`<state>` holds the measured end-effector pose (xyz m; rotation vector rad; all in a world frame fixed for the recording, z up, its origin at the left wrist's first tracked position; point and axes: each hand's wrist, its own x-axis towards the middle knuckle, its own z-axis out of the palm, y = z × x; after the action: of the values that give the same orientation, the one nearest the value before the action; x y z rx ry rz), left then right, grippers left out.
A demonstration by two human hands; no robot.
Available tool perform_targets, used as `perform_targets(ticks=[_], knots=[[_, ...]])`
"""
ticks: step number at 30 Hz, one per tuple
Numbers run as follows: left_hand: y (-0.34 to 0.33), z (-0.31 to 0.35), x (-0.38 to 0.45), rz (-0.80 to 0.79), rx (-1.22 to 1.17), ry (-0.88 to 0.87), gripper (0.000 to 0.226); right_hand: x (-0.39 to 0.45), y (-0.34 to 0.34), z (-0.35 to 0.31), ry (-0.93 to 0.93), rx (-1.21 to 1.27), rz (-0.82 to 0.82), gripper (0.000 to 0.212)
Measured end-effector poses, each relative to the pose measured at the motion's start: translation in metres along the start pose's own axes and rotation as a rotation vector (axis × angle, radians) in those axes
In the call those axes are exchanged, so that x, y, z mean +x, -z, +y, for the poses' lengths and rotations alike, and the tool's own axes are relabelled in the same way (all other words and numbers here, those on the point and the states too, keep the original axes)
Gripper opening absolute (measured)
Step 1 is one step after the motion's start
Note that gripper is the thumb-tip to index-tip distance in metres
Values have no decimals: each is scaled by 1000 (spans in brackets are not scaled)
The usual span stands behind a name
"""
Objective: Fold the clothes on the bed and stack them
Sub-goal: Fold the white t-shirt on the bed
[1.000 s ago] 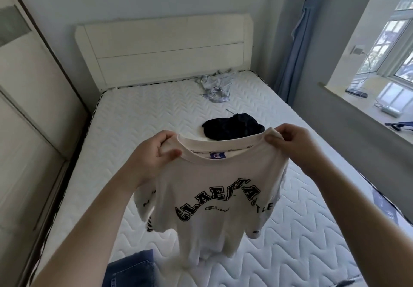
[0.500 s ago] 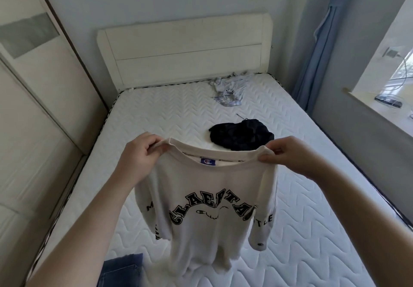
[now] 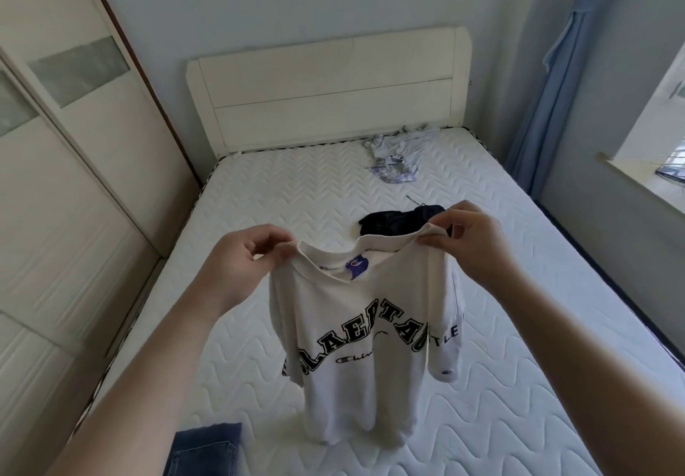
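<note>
Both hands hold up a cream T-shirt (image 3: 356, 331) over the near half of the bed (image 3: 281, 194), at the middle of the view. The left hand (image 3: 244, 257) pinches the shirt's shoulder at the left end of the collar, fingers curled round the cloth and thumb on top. The right hand (image 3: 470, 238) pinches the other shoulder in the same way, a little higher, so the collar line tilts up toward 2 o'clock. The shirt hangs from these two grips with its printed front toward the camera: arched black lettering across the chest, and a blue label (image 3: 356, 265) showing inside the neck. Its hem reaches down to the mattress or just above it; which one cannot be told.

Behind the shirt, toward 12 o'clock, a black garment (image 3: 393, 221) lies crumpled on the mattress, partly hidden by the collar and the right hand. Further off, near 1 o'clock by the headboard (image 3: 326, 90), lies a pale grey and lilac bundle of clothes (image 3: 396, 160). At 7 o'clock, at the bottom edge, a piece of blue denim (image 3: 202, 449) lies on the bed. A wardrobe (image 3: 74, 164) stands at 9 o'clock, and a blue curtain (image 3: 548, 68) hangs at 2 o'clock.
</note>
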<state>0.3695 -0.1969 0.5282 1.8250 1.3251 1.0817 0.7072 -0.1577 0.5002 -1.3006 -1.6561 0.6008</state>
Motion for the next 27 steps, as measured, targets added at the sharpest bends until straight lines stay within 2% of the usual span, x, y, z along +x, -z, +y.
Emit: perform_targets(ticks=[5,7,9,11,13,18,20,23,27], knots=[[-22,25,-4,-272,-33,-131,8,-6,-29,-23,25,187,-68,17],[-36,32,-6,-322,-49,-149,6,-12,-40,-32,21,278,-123,18],[-52,33,-10,-284,-36,-212,8,-18,-49,-40,21,331,-170,24],[-66,30,-14,-139,63,-325,9,-25,-55,-46,9,398,-216,29],[-71,25,-17,-34,100,-348,7,-31,-59,-50,3,461,-253,30],[-78,17,-20,-231,-335,-123,11,-40,-72,-53,-96,659,-239,10],[-83,17,-22,-220,-371,-98,16,-41,-74,-52,-135,749,-205,16],[-90,15,-21,-128,-200,-99,9,-44,-72,-50,-187,714,-146,18],[-93,3,-16,47,38,-199,6,-52,-64,-44,-243,482,-12,12]])
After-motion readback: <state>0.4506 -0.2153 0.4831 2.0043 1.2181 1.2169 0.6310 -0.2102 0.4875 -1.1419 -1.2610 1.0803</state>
